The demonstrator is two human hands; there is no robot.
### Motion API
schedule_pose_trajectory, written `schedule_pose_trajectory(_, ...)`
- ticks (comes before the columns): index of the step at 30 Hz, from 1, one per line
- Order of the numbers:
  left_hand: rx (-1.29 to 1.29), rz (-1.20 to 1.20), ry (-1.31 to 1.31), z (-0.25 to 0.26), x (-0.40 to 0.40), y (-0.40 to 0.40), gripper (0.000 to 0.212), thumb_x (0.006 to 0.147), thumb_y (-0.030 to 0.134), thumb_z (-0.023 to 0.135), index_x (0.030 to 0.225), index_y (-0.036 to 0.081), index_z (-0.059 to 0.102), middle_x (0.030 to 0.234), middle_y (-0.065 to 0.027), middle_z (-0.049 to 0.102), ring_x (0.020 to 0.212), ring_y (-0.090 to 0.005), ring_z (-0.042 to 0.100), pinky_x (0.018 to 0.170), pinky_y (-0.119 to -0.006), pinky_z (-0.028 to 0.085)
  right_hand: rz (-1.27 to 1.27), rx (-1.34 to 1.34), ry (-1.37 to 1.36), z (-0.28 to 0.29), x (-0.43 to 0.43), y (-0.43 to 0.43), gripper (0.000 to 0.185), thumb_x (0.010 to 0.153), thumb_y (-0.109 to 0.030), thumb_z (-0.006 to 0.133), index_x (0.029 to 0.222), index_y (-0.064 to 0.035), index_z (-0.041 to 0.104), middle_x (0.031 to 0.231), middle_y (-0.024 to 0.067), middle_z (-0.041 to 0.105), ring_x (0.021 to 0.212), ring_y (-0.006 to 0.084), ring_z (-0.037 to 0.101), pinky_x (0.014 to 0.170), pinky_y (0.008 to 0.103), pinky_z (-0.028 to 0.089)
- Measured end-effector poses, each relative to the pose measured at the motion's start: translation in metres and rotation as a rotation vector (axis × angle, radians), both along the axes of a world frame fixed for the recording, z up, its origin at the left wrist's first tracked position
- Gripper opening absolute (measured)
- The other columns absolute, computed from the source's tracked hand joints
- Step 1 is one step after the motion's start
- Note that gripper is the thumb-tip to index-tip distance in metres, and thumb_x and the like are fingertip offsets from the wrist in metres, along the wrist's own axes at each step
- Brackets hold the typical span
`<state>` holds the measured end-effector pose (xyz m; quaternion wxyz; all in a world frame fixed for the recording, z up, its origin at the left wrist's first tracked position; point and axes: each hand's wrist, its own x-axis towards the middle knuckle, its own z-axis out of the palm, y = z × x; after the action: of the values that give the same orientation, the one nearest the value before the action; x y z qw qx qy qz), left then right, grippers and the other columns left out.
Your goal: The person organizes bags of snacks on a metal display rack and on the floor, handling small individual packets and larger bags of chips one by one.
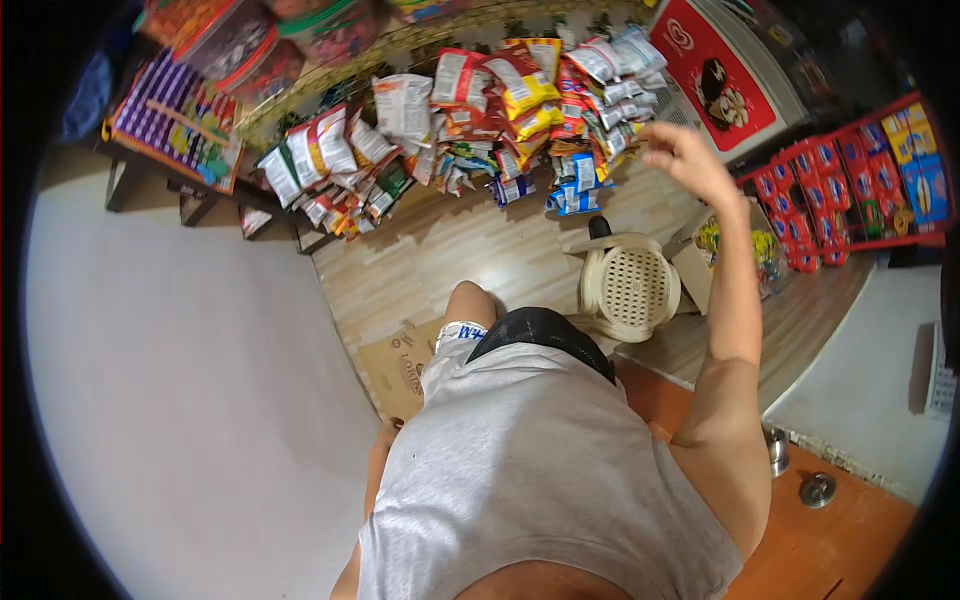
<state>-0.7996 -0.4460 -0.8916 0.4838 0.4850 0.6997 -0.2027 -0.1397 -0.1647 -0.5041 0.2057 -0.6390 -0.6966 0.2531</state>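
My right hand (686,161) is raised at the right end of the hanging snack packets, its fingers bent near the small silver packets (622,105). Whether a fingertip touches a packet I cannot tell. My left hand (386,433) hangs low beside my left hip, mostly hidden by the grey sleeveless shirt, so its fingers are unclear. Before me hang many snack packets: white-and-yellow ones (322,150) at left, red-and-yellow ones (529,86) in the middle, blue ones (577,187) lower down.
A cream plastic chair (636,289) stands ahead to the right, beside an open cardboard box (688,274). Further right hangs a red rack of sachets (832,187). A red-and-white freezer (720,75) is at upper right. Flattened cardboard (390,375) lies on the floor. Lidded tubs (225,45) stand upper left.
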Motion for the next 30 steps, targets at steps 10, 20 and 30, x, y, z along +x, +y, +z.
schedule_pose_trajectory(10, 0.209, -0.354, -0.082, 0.065, 0.049, 0.205, 0.048, 0.069, 0.020, 0.068, 0.112, 0.003, 0.056, 0.103, -0.0206, 0.061, 0.095, -0.0314, 0.060, 0.081, -0.039, 0.048, -0.171, -0.425, -0.066, -0.240, 0.003, -0.133, 0.032, 0.068, -0.014, 0.068, 0.098, -0.0046, 0.062, 0.094, 0.0174, 0.063, 0.090, 0.0304, 0.060, 0.080, 0.0381, 0.046)
schedule_pose_trajectory(20, 0.469, -0.481, -0.076, 0.132, 0.101, 0.311, 0.042, 0.075, 0.017, 0.066, 0.114, 0.005, 0.053, 0.106, -0.0193, 0.060, 0.101, -0.0350, 0.056, 0.085, -0.040, 0.045, -0.410, -0.749, 0.251, -0.339, -0.027, -0.181, 0.031, 0.070, -0.009, 0.067, 0.100, -0.0040, 0.061, 0.091, 0.0106, 0.063, 0.085, 0.0254, 0.059, 0.074, 0.0332, 0.046)
schedule_pose_trajectory(30, 0.150, -0.815, -0.151, 0.126, 0.082, 0.277, 0.044, 0.074, 0.017, 0.066, 0.115, 0.004, 0.054, 0.111, -0.0193, 0.059, 0.105, -0.0343, 0.055, 0.091, -0.037, 0.044, -1.631, -0.576, 1.651, -0.420, -0.042, -0.152, 0.044, 0.087, -0.026, 0.059, 0.122, -0.0057, 0.044, 0.099, 0.0148, 0.056, 0.085, 0.0276, 0.056, 0.076, 0.0377, 0.046)
